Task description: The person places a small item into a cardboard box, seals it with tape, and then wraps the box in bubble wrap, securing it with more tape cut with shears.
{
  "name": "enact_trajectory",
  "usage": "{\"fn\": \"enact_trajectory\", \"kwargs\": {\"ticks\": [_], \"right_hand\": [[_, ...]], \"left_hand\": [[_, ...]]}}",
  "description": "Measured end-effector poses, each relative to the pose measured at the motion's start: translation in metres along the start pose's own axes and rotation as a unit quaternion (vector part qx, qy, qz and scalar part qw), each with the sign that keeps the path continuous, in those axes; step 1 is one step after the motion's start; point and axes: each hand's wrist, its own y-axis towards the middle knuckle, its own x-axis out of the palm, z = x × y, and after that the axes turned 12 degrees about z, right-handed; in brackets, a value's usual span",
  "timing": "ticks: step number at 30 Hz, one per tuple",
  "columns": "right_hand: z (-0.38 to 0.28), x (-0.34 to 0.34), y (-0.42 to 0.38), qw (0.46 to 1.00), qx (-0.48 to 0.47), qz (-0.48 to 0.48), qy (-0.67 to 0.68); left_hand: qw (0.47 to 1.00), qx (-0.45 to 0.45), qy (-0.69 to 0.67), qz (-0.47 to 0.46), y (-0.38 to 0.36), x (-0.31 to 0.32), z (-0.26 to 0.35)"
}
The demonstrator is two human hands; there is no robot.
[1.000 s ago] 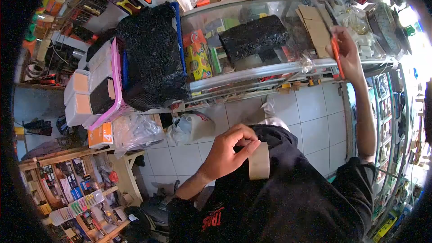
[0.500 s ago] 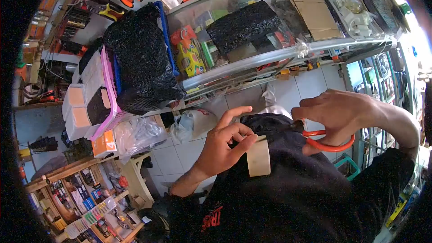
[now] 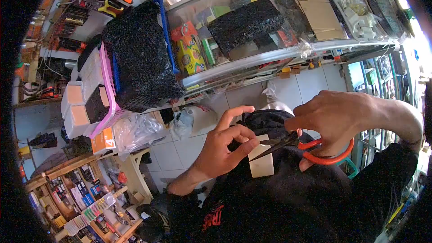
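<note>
My left hand [image 3: 227, 148] pinches the top of a short, curved cream strip [image 3: 263, 164] between thumb and fingers, its index finger stretched out above. My right hand [image 3: 333, 123] grips a pair of scissors [image 3: 330, 156] by its orange-red handles. The dark blades are apart and point left, one at the strip's upper edge near my left thumb, the other lying across the strip's front in this view. Behind both is the dark clothing [image 3: 288, 198] on my own body and lap.
Ahead stands a glass display case [image 3: 234, 69] with a metal edge, black plastic wrap [image 3: 246, 24] and flat cardboard [image 3: 317, 13] on it. To the left are a black-covered blue crate [image 3: 167, 31], a pink basket [image 3: 107, 90] and a wooden shelf [image 3: 47, 177] of small goods.
The scissors have swung left from beside my right hand, and their blades now reach the cream strip. My right hand has shifted slightly left; my left hand still holds the strip.
</note>
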Motion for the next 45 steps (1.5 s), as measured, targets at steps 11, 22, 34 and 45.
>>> {"fn": "enact_trajectory", "kwargs": {"ticks": [11, 22, 34, 45], "right_hand": [[0.006, 0.005, 0.009, 0.999, -0.02, 0.027, -0.004], [0.003, 0.005, 0.015, 1.0, 0.01, 0.015, 0.02], [0.008, 0.012, 0.013, 0.999, 0.018, 0.001, 0.042], [0.003, 0.01, 0.005, 0.997, 0.056, -0.012, 0.043]], "left_hand": [[0.999, 0.001, -0.034, -0.022, 0.007, -0.002, 0.001], [0.999, 0.005, -0.042, -0.028, 0.01, -0.002, 0.003], [0.999, -0.012, -0.036, -0.009, 0.005, 0.004, 0.006], [0.998, -0.047, -0.047, 0.015, 0.002, 0.015, 0.002]]}}
